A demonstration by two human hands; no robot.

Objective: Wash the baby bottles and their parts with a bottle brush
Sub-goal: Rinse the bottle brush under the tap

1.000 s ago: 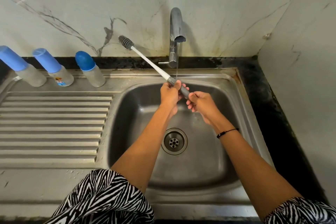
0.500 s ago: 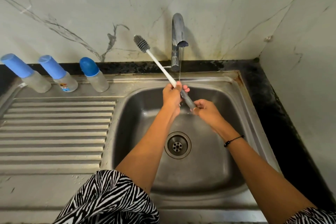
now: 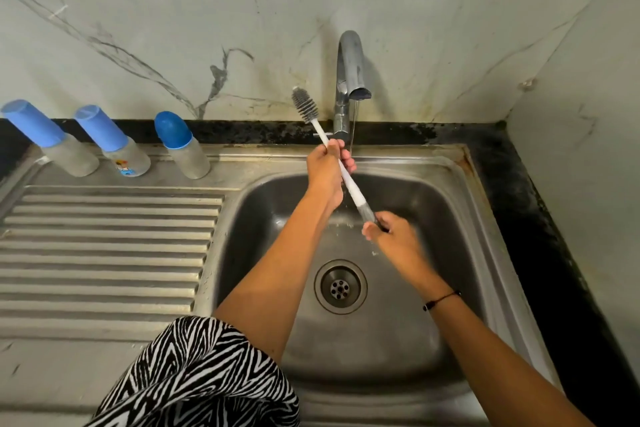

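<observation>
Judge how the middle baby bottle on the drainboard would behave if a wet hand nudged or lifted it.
The middle baby bottle stands tall and narrow under a long blue cap, so a nudge would probably tip it. Its round body would then likely roll. It looks empty and translucent, so probably light.

Illumination is moderate, soft and slightly warm, arriving from above and in front; the tap (image 3: 349, 76) casts a faint shadow on the wall behind it. The right hand (image 3: 394, 236) shows motion blur, while the sink (image 3: 485, 218) remains sharp. Wide-angle distortion bends straight edges near the frame borders.
</observation>
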